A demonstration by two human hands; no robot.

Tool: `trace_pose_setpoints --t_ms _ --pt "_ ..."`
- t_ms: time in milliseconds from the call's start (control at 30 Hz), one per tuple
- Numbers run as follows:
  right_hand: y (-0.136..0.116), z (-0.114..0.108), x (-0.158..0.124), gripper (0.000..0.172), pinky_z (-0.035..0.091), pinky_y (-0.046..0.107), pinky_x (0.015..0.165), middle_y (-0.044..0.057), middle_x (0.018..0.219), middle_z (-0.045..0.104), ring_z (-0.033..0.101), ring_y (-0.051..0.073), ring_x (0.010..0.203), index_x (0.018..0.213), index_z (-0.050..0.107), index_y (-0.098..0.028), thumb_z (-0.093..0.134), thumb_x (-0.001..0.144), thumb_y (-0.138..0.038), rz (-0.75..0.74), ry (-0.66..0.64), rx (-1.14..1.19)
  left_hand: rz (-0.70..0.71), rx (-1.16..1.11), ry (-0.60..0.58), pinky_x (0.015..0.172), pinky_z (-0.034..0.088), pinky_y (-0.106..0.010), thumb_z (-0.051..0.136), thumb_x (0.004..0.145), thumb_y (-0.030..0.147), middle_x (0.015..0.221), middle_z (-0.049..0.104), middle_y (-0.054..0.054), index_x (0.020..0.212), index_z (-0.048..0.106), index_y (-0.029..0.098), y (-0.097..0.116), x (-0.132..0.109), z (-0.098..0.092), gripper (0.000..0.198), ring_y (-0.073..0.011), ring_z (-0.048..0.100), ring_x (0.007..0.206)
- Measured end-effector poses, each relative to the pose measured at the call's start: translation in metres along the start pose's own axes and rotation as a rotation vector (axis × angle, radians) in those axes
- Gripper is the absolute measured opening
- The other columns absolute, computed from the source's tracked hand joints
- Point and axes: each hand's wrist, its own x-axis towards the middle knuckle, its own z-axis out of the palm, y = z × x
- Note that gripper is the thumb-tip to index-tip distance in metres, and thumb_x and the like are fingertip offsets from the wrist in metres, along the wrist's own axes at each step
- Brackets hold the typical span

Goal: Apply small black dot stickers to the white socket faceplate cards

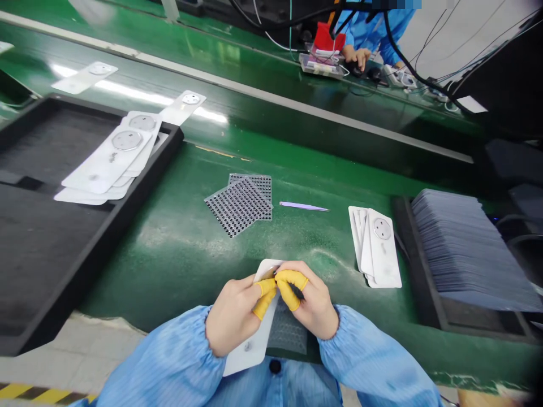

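Observation:
My left hand (231,311), with yellow finger cots on thumb and forefinger, is closed on a white rounded-corner panel (250,350) tilted near my body. Thumb and forefinger of my right hand (317,305), also in yellow cots, pinch a tiny black piece (275,273) at the panel's upper end; its shape is too small to tell. A clear sheet (288,330) with faint rows of marks lies below my right hand. Farther up the green bench (169,265) lie two overlapping sheets of black dots (240,206) and lilac tweezers (304,206).
Several white panels (386,254) are piled at right, beside a black tray (419,277) of stacked blue-grey sheets (470,249). More panels (106,158) rest on a large black tray (102,226) at left. Across the bench, a co-worker's hand (358,56) is near cables.

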Motion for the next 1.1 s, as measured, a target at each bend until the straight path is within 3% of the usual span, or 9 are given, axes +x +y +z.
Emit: trace_pose_setpoints --t_ms 200,367,567,667,733,900,1033,1100 --pt "-0.001 -0.005 0.004 0.019 0.054 0.033 0.079 0.008 0.1 0.061 0.06 0.017 0.094 0.107 0.057 -0.02 0.052 0.09 -0.015 0.009 -0.049 0.06 -0.007 0.039 -0.115 0.057 0.046 -0.021 0.046 0.083 0.009 0.073 0.066 -0.003 0.079 0.065 0.019 -0.001 0.002 -0.008 0.022 -0.0132 0.062 0.062" --pt "0.001 -0.007 0.003 0.021 0.052 0.031 0.077 0.008 0.099 0.06 0.06 0.017 0.09 0.103 0.057 -0.02 0.051 0.086 -0.007 -0.003 -0.074 0.09 0.026 0.119 -0.223 0.052 0.042 -0.022 0.05 0.078 0.008 0.074 0.067 -0.004 0.075 0.064 0.018 0.001 0.007 -0.013 0.017 -0.0147 0.062 0.06" --pt "0.0 0.0 0.002 0.018 0.051 0.032 0.075 0.008 0.096 0.057 0.059 0.017 0.089 0.098 0.056 -0.02 0.046 0.088 -0.009 0.08 0.025 0.085 0.031 0.106 -0.234 0.056 0.045 -0.021 0.054 0.074 0.01 0.076 0.071 -0.001 0.082 0.068 0.021 0.001 0.015 -0.028 0.02 -0.0151 0.065 0.064" --pt "0.004 -0.001 0.0 0.016 0.051 0.033 0.076 0.008 0.097 0.057 0.058 0.018 0.09 0.097 0.057 -0.02 0.05 0.087 -0.01 0.107 0.155 0.035 -0.09 0.06 -0.153 0.064 0.049 -0.02 0.053 0.079 0.017 0.077 0.074 0.002 0.086 0.072 0.026 -0.02 0.017 -0.059 0.022 -0.0146 0.068 0.068" --pt "0.008 -0.002 -0.001 0.015 0.051 0.033 0.077 0.008 0.099 0.057 0.058 0.019 0.092 0.097 0.058 -0.021 0.052 0.086 -0.011 0.119 0.223 0.005 -0.227 0.104 -0.021 0.069 0.051 -0.024 0.053 0.081 0.024 0.083 0.076 -0.001 0.086 0.073 0.025 -0.045 0.018 -0.089 0.021 -0.0176 0.07 0.073" --pt "0.015 -0.002 -0.004 0.014 0.053 0.032 0.076 0.009 0.1 0.058 0.061 0.019 0.092 0.098 0.059 -0.02 0.054 0.086 -0.013 0.066 0.252 -0.034 -0.517 0.293 0.274 0.072 0.052 -0.033 0.067 0.069 0.044 0.08 0.077 -0.006 0.077 0.075 0.021 -0.103 0.022 -0.17 0.026 -0.0277 0.07 0.077" --pt "0.017 -0.002 -0.005 0.014 0.053 0.029 0.075 0.009 0.098 0.059 0.062 0.018 0.09 0.097 0.06 -0.019 0.055 0.086 -0.014 0.021 0.265 -0.049 -0.634 0.385 0.433 0.067 0.05 -0.034 0.064 0.071 0.042 0.069 0.073 -0.008 0.077 0.075 0.019 -0.112 0.016 -0.215 0.026 -0.0308 0.069 0.072" --pt "0.018 -0.003 -0.006 0.014 0.053 0.028 0.075 0.009 0.098 0.059 0.062 0.018 0.089 0.098 0.06 -0.018 0.056 0.086 -0.014 0.005 0.269 -0.054 -0.653 0.432 0.504 0.074 0.05 -0.039 0.059 0.074 0.035 0.082 0.074 -0.01 0.091 0.074 0.017 -0.102 0.007 -0.223 0.029 -0.0335 0.068 0.082"
